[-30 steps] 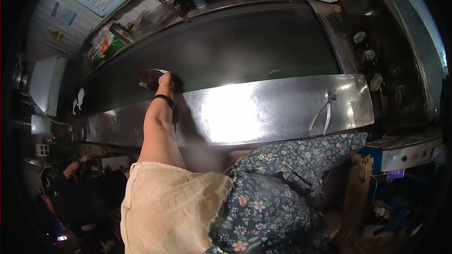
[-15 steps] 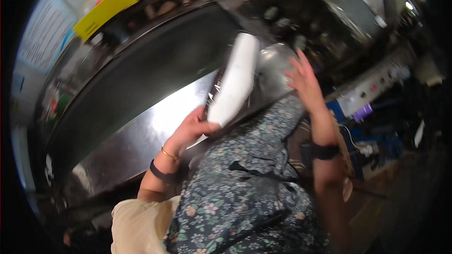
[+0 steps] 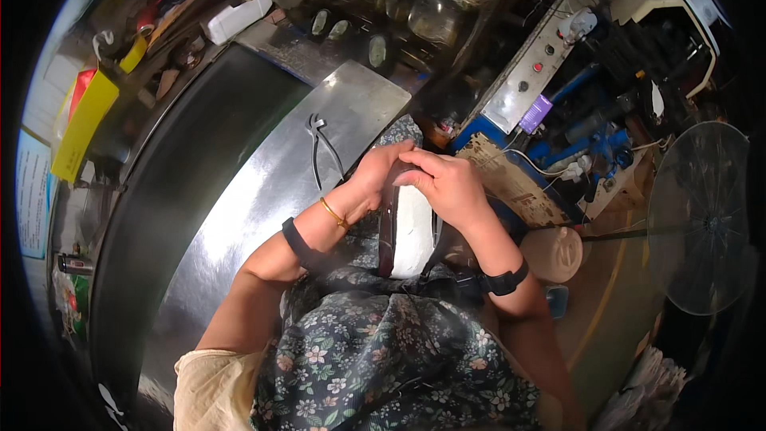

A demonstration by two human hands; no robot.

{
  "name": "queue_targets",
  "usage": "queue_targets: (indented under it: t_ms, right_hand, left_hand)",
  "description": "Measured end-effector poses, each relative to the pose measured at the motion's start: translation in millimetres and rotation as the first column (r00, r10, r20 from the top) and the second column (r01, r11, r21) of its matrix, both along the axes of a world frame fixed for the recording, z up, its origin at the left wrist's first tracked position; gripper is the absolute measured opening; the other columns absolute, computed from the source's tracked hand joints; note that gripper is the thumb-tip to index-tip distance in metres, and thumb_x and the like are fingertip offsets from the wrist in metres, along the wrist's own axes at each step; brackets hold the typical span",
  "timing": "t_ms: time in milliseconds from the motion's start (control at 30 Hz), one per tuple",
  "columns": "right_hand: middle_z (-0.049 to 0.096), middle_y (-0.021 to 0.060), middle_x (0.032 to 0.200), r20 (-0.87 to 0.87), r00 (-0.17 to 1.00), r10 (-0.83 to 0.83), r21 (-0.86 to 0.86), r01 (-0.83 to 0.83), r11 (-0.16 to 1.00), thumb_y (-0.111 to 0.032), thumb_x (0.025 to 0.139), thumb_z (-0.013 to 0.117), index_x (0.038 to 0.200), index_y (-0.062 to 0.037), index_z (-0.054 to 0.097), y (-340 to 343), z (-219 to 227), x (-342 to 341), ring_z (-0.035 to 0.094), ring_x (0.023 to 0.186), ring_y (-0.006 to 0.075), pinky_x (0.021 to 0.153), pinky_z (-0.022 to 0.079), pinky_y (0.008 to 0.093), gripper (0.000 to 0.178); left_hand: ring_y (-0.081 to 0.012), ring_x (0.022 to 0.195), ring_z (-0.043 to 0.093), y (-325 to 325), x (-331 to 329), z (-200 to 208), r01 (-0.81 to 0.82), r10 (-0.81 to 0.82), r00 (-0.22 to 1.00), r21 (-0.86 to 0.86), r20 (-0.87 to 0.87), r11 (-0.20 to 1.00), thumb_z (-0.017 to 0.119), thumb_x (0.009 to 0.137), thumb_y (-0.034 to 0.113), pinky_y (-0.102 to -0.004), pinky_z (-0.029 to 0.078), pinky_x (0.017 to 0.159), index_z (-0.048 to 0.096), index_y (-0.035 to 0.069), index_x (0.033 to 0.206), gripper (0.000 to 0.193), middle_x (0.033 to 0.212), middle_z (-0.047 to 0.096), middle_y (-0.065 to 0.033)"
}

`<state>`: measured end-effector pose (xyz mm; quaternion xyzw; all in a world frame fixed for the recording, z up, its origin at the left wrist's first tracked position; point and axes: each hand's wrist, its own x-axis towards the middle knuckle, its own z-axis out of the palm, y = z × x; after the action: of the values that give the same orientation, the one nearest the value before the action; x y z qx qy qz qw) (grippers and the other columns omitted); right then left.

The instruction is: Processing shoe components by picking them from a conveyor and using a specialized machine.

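A dark shoe upper with a white sole (image 3: 414, 235) lies bottom up over my lap, one end against my floral apron. Both hands close round its far end. My left hand (image 3: 380, 174) wraps that end from the left, its fingers partly hidden behind the other hand. My right hand (image 3: 448, 189) grips from the right, thumb and forefinger bent together over the edge of the white sole. What lies under these fingertips cannot be made out. Pincers (image 3: 322, 150) with dark handles rest on the shiny metal table (image 3: 247, 191), just beyond my left wrist.
A dark belt (image 3: 152, 199) runs along the far left of the metal table. A yellow box (image 3: 84, 124) and a white bottle (image 3: 239, 18) stand beyond it. To the right are a control panel (image 3: 533, 64), a purple box (image 3: 535, 113), a beige stool (image 3: 550, 254) and a round fan (image 3: 702, 219).
The shoe has come from over the table to my lap. My right hand, open and apart before, now grips it beside my left. The view has turned, and the pincers now show.
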<state>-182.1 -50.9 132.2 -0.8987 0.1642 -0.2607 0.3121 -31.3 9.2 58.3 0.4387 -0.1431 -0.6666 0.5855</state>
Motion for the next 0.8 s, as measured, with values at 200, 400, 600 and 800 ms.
queue_targets:
  t_ms: [200, 400, 600, 800]
  right_hand:
    - [0.062, 0.0156, 0.121, 0.145, 0.975, -0.169, 0.552, 0.062, 0.832, -0.013, 0.090, 0.063, 0.133, -0.0053, 0.049, 1.5, -100.7, -3.0, 0.061, 0.110, 0.0205, 0.092, 0.046, 0.0320, 0.046]
    - [0.066, 0.0019, 0.096, -0.012, 0.991, -0.133, 0.815, 0.087, 0.572, -0.011, 0.096, 0.054, 0.111, 0.0027, 0.062, 15.9, -143.9, -31.4, 0.057, 0.085, 0.0059, 0.077, 0.047, 0.0250, 0.022]
    - [0.067, 0.0074, 0.100, -0.165, 0.954, -0.249, 0.982, 0.182, 0.047, -0.058, 0.095, 0.044, 0.114, 0.0034, 0.062, -4.2, -144.8, -5.7, 0.062, 0.091, 0.0138, 0.082, 0.048, 0.0292, 0.067]
    - [0.066, 0.0268, 0.100, -0.529, 0.839, 0.127, 0.692, 0.341, 0.636, -0.055, 0.100, 0.030, 0.114, 0.0078, 0.061, 4.8, -124.6, 12.1, 0.064, 0.096, 0.0305, 0.086, 0.047, 0.0351, 0.072]
  left_hand:
    - [-0.0182, 0.108, 0.053, 19.7, -10.3, -23.7, 0.095, 0.400, 0.288, -0.442, 0.870, 0.892, 0.066, 0.088, 0.027, -0.0330, 0.042, 0.096, 0.051, 0.002, 0.124, 0.046, 0.114, 0.057, -0.0102]
    - [-0.0161, 0.094, 0.058, 11.8, 25.0, -36.5, -0.033, 0.205, 0.480, -0.216, 0.853, 0.976, 0.072, 0.080, 0.016, -0.0299, 0.047, 0.085, 0.053, 0.004, 0.119, 0.045, 0.101, 0.062, -0.0061]
    - [-0.0139, 0.098, 0.056, 40.2, 32.1, -52.1, -0.097, 0.132, 0.883, -0.100, 0.451, 0.990, 0.072, 0.084, 0.018, -0.0272, 0.044, 0.088, 0.052, 0.005, 0.125, 0.048, 0.107, 0.061, -0.0038]
    - [-0.0132, 0.098, 0.054, 39.2, 32.4, -61.0, -0.084, 0.127, 0.895, -0.119, 0.427, 0.989, 0.070, 0.086, 0.014, -0.0260, 0.045, 0.086, 0.052, 0.006, 0.125, 0.043, 0.106, 0.060, -0.0025]
